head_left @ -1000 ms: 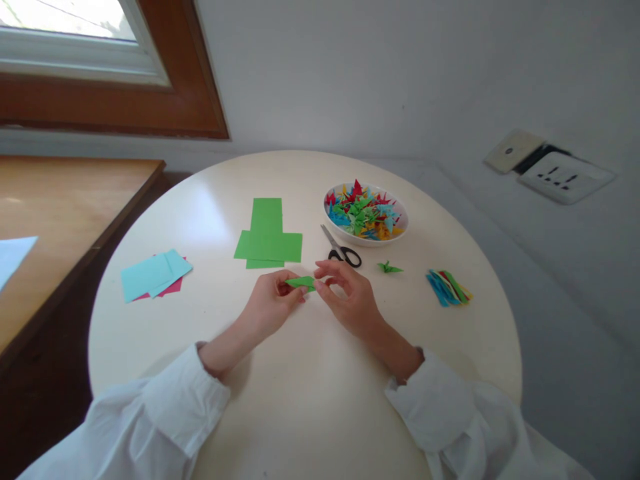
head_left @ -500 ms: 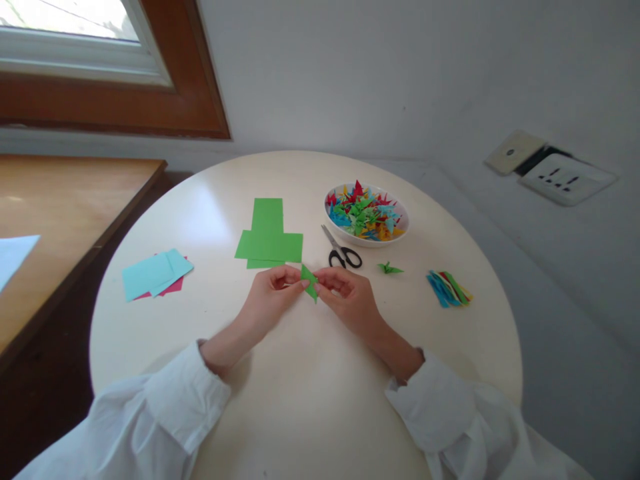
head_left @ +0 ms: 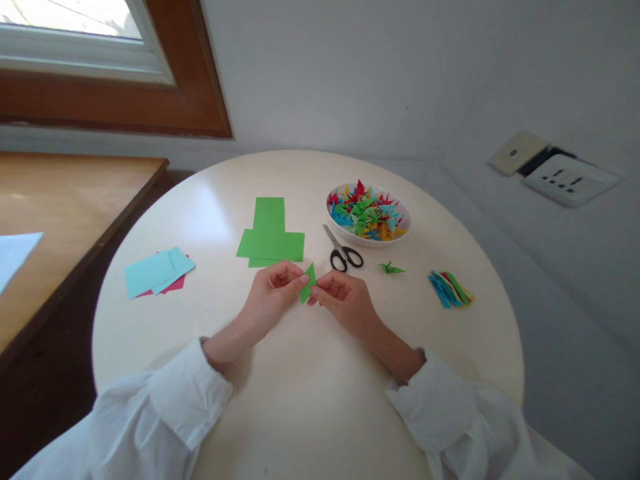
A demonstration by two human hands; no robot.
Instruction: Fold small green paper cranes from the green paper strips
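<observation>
A small folded green paper piece is pinched between my left hand and my right hand, just above the round cream table. It stands nearly upright, its point up. Both hands have fingers closed on it, left from the left side, right from the right. Flat green paper sheets lie just beyond my left hand. Black scissors lie beyond my right hand.
A white bowl heaped with several coloured folded paper cranes sits at the back right. One green crane lies alone beside it. Coloured paper strips lie at right; light blue and red sheets at left. A wooden ledge borders the left.
The green piece has turned from lying level between my hands to standing nearly upright. Both hands have drawn closer together around it.
</observation>
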